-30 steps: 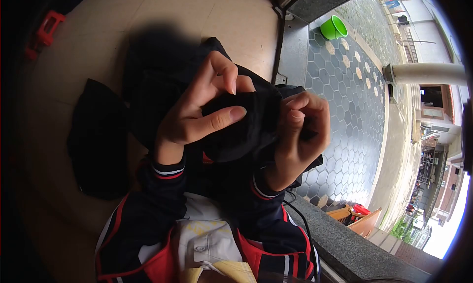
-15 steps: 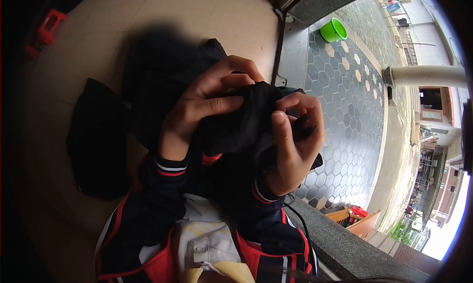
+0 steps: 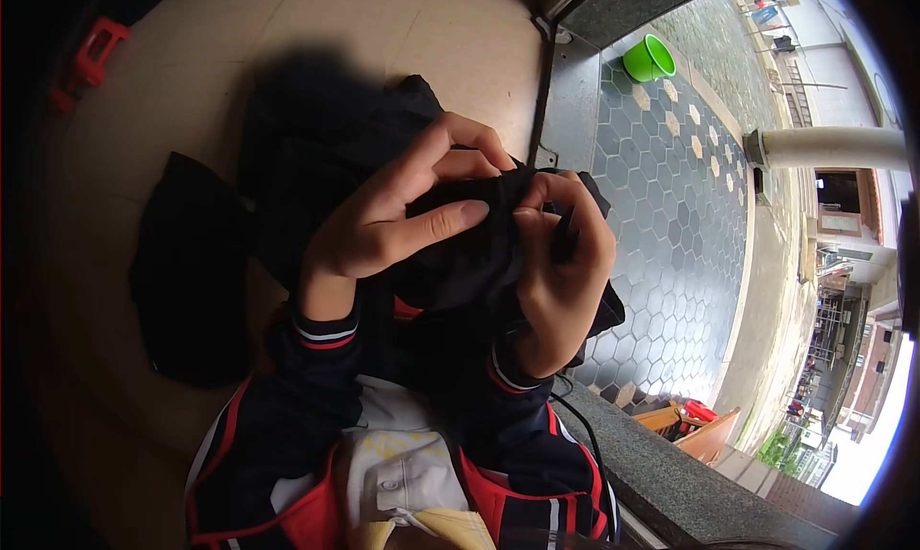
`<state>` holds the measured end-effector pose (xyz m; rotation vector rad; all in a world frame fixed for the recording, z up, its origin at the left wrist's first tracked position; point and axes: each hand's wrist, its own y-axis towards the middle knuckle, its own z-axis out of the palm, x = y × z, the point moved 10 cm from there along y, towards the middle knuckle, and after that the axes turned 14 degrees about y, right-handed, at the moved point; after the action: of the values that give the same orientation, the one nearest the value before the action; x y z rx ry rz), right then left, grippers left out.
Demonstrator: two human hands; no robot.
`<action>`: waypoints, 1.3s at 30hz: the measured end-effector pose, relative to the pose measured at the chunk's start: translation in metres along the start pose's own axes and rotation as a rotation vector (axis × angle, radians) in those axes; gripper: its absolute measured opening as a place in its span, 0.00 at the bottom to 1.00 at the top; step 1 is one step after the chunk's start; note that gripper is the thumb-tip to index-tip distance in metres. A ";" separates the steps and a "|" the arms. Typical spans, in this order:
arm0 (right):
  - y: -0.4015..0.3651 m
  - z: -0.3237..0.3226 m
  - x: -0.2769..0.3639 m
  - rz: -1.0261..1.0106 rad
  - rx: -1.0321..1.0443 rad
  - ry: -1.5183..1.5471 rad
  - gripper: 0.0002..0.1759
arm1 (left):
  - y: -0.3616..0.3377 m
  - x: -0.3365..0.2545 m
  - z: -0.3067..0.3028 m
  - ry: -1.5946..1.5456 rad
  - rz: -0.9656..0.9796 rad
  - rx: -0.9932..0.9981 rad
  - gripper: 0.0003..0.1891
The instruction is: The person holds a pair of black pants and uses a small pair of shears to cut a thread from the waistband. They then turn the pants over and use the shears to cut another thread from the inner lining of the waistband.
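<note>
Black cloth [image 3: 450, 258] lies bunched up over my lap, and both hands are on it. My left hand [image 3: 402, 205] holds a fold of it from the left, with the thumb on top and the fingers curled over the far edge. Close beside it, my right hand [image 3: 565, 263] pinches the cloth between thumb and index finger. The two sets of fingertips are nearly together. Folds of the dark fabric hide whatever small detail lies between them.
Another black piece [image 3: 192, 272] lies to the left on the tiled floor [image 3: 460, 42]. A red object [image 3: 96, 61] is at the far left. Beyond the door sill stand a green bucket [image 3: 649, 59] and a wooden item [image 3: 704, 435]. A stone ledge [image 3: 623, 464] runs along the lower right.
My right hand has moved left and its thumb and index finger have closed onto the cloth. My left hand has shifted slightly, its thumb further right along the fold.
</note>
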<state>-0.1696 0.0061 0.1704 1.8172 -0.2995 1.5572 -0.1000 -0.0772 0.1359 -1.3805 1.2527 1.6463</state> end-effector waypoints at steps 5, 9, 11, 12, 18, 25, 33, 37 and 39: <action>-0.001 0.003 0.013 -0.092 -0.016 -0.154 0.10 | -0.002 -0.010 0.003 0.133 0.074 -0.015 0.20; 0.000 0.002 0.016 -0.137 -0.035 -0.070 0.09 | -0.001 -0.009 0.003 0.107 0.066 -0.005 0.19; -0.002 -0.005 0.015 -0.100 -0.106 0.008 0.08 | 0.000 -0.009 0.002 0.074 0.054 -0.007 0.19; -0.002 -0.005 0.015 -0.100 -0.105 0.007 0.08 | 0.001 -0.008 0.002 0.077 0.031 -0.005 0.18; -0.009 -0.033 0.008 -0.117 -0.246 0.081 0.17 | 0.005 -0.013 0.001 0.118 0.111 0.011 0.16; -0.003 -0.035 -0.003 -0.055 -0.282 0.301 0.45 | 0.005 -0.018 -0.001 0.396 0.152 -0.078 0.15; -0.012 -0.033 -0.031 0.315 -0.248 0.330 0.09 | 0.004 0.000 -0.004 0.115 0.067 -0.007 0.20; -0.011 -0.021 -0.027 0.299 -0.057 0.375 0.09 | 0.002 0.003 -0.008 0.023 0.064 0.006 0.21; -0.004 -0.013 -0.011 0.084 0.091 0.209 0.12 | 0.001 0.005 -0.010 -0.012 0.045 0.010 0.21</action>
<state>-0.1799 0.0143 0.1589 1.7098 -0.2113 1.8291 -0.0990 -0.0871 0.1320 -1.3437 1.2927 1.6736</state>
